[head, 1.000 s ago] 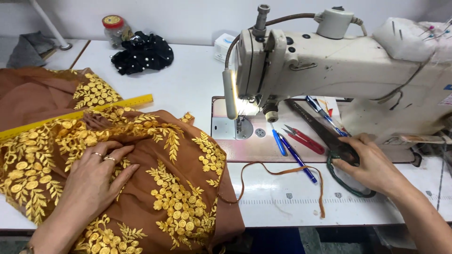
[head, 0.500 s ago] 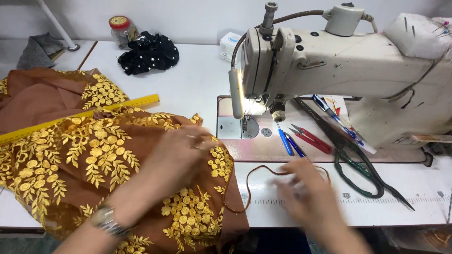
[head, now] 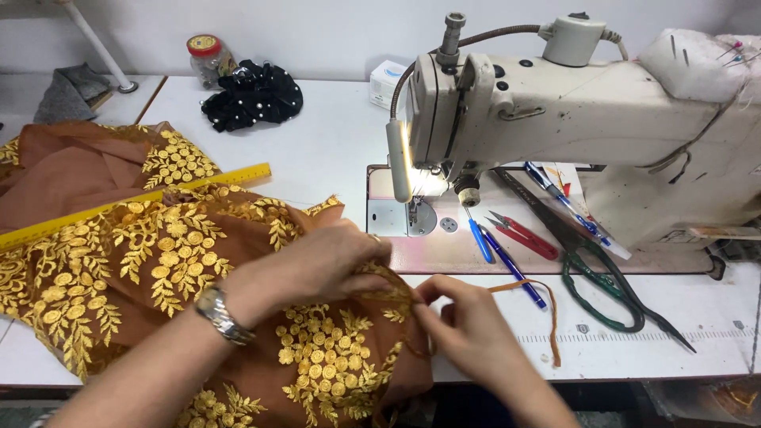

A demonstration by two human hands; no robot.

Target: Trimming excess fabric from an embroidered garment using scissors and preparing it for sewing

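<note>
Mostly brown embroidered fabric [head: 158, 269] draped over table's [head: 333, 150] front edge: soft, light, likely slippery; best gripped at edge. Left hand [head: 325, 265] curled, pinching fabric edge. Right hand [head: 468, 329] pinching beside it, near narrow brown strip [head: 547, 305].

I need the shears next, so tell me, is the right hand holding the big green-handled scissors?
No, the green-handled scissors lie untouched on the white table, while the right hand pinches the brown gold-embroidered fabric.

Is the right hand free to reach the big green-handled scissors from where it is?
Probably not straight away: the right hand is pinching the brown fabric. The green-handled scissors lie uncovered on the table beside it, nothing between.
</note>
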